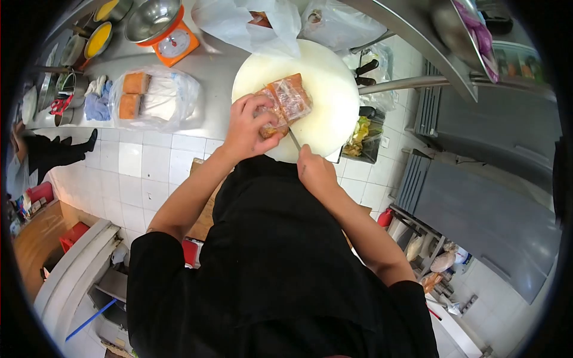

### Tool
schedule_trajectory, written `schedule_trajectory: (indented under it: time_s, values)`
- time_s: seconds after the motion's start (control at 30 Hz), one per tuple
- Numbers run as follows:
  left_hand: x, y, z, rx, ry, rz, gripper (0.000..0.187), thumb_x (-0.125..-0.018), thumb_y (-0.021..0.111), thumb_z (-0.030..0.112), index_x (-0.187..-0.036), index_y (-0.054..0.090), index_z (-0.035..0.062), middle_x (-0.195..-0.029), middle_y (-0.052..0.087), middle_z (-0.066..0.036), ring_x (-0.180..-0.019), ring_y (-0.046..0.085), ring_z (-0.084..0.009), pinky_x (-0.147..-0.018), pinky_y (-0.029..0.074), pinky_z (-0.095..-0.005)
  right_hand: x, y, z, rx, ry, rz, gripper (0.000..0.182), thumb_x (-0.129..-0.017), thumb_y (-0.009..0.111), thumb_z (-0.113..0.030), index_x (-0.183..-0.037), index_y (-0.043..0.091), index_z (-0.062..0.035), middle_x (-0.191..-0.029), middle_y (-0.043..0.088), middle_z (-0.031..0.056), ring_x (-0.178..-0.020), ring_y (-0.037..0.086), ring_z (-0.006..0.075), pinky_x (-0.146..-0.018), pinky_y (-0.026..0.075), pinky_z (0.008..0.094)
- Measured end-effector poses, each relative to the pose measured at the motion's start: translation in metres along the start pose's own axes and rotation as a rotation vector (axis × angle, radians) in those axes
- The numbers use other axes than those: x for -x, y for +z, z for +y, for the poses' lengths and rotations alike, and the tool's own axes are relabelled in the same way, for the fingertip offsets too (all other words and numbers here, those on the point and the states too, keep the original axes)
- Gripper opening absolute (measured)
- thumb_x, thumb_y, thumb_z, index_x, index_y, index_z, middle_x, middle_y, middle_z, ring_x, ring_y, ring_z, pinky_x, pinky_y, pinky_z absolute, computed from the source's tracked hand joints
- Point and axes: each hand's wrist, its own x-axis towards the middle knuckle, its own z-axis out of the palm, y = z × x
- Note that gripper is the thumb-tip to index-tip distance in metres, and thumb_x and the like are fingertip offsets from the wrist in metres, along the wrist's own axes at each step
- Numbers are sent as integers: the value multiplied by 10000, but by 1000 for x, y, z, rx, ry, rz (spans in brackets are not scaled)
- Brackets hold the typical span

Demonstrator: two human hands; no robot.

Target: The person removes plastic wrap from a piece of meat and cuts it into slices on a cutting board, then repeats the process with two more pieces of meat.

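Note:
A brown, block-shaped food piece in clear plastic film (293, 98) lies on the round white cutting board (327, 74). My left hand (250, 125) rests on its left part with curved fingers, pressing or gripping it. My right hand (316, 168) is closed around the handle of a knife (294, 138), whose blade reaches up to the lower edge of the food block. The handle is mostly hidden in my fist. Two similar brown blocks (132, 92) lie on a plastic bag (170, 98) to the left.
An orange scale (176, 46) with a metal bowl (153, 21) stands at the upper left. White plastic bags (250, 27) touch the board's far edge. More knives (366, 67) hang right of it, above a bin of scraps (362, 140). Another person (54, 149) is at the far left.

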Motion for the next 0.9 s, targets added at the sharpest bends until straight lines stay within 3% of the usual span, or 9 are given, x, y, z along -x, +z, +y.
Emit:
schedule_trajectory:
  time_s: [0.2, 0.33, 0.4, 0.43, 0.53, 0.67, 0.7, 0.83, 0.9]
  values:
    - [-5, -29, 0, -216, 55, -290, 486, -681, 932, 244, -1078, 663, 164, -1441, 554, -76, -1454, 428, -403, -1184, 377, -551, 9, -18, 27, -34, -1, -13, 146, -1037, 546, -164, -1010, 546, -21, -714, 696, 286, -720, 716, 503, -681, 559, 623]
    - [-14, -43, -21, -188, 97, -221, 524, -687, 949, 210, -1108, 642, 150, -1534, 507, -167, -1491, 403, -459, -1211, 362, -582, 19, -21, 65, -73, -5, 80, 203, -1076, 560, -229, -983, 563, -48, -683, 678, 266, -692, 699, 501, -658, 542, 620]
    - [-14, -44, -16, -135, -147, -110, 626, -719, 949, 182, -1241, 606, 139, -1641, 416, -226, -1529, 357, -495, -1234, 352, -573, 9, -18, 76, -92, 6, 139, 230, -1079, 568, -239, -961, 577, -42, -680, 674, 263, -681, 695, 495, -652, 542, 614]
    - [-16, -37, -16, -45, -166, -81, 782, -753, 945, 198, -1420, 546, 110, -1679, 353, -267, -1537, 344, -505, -1258, 329, -557, 3, -17, 81, -120, 35, 193, 234, -1079, 571, -239, -956, 585, -40, -683, 674, 263, -679, 693, 493, -649, 542, 611]
    - [-37, -16, -6, -66, -155, -61, 926, -776, 935, 200, -1562, 459, 84, -1670, 371, -255, -1544, 348, -487, -1264, 326, -542, -4, -24, 85, -219, 94, 234, 244, -1082, 571, -241, -951, 600, -37, -695, 677, 262, -677, 687, 493, -645, 539, 606]
    - [-68, -8, -22, 119, 2, -329, 683, -822, 883, 134, -1454, 632, 76, -1490, 572, -184, -1437, 492, -426, -1214, 406, -491, 6, -27, 89, -231, 23, 207, 260, -1082, 575, -251, -938, 595, -35, -700, 675, 256, -675, 674, 498, -645, 528, 593]
    - [-71, -15, -9, 208, -49, -298, 450, -853, 851, 91, -1286, 735, 53, -1448, 610, -167, -1385, 559, -364, -1160, 455, -439, 11, -23, 91, -265, 6, 220, 262, -1083, 577, -253, -937, 595, -36, -698, 672, 256, -673, 669, 499, -645, 525, 593]
    - [-37, -18, -47, 177, -122, -193, 356, -888, 828, 73, -1233, 745, 50, -1425, 619, -164, -1366, 579, -315, -1096, 488, -406, 30, -14, 91, -378, 5, 250, 267, -1086, 580, -262, -940, 595, -38, -693, 661, 256, -684, 659, 506, -655, 515, 596]
    - [-29, -17, -48, 198, -403, 13, 315, -948, 802, 121, -1234, 730, 11, -1421, 629, -162, -1300, 596, -282, -1097, 474, -388, 41, -10, 94, -430, 30, 261, 270, -1091, 585, -263, -949, 599, -34, -706, 662, 264, -698, 653, 515, -654, 502, 597]
